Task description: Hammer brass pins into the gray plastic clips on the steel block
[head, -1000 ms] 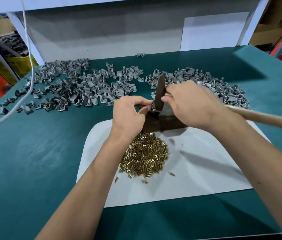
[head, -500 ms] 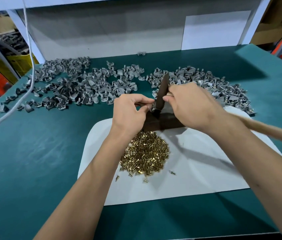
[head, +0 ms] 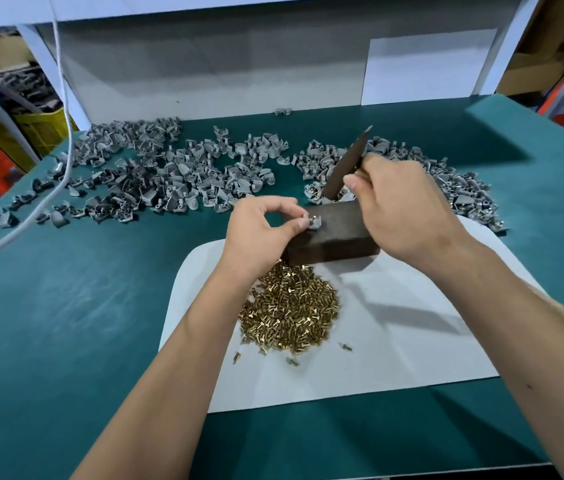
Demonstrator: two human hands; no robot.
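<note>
My left grip [head: 263,228] pinches clip [head: 313,223] with pin on block's [head: 332,237] left end. My right grip [head: 402,206] holds hammer [head: 344,166], raised over block's far edge. Risk: crooked hit bends pin, or hammer lands on my fingers [head: 303,223].

No text, label, brand, number or sign can be read anywhere in view.

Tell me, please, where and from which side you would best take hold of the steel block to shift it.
Grip the steel block across its long front and back faces, coming from above at its right half. That bar is long and flat-sided, and the left hand pinches a gray clip at its left end.
</note>
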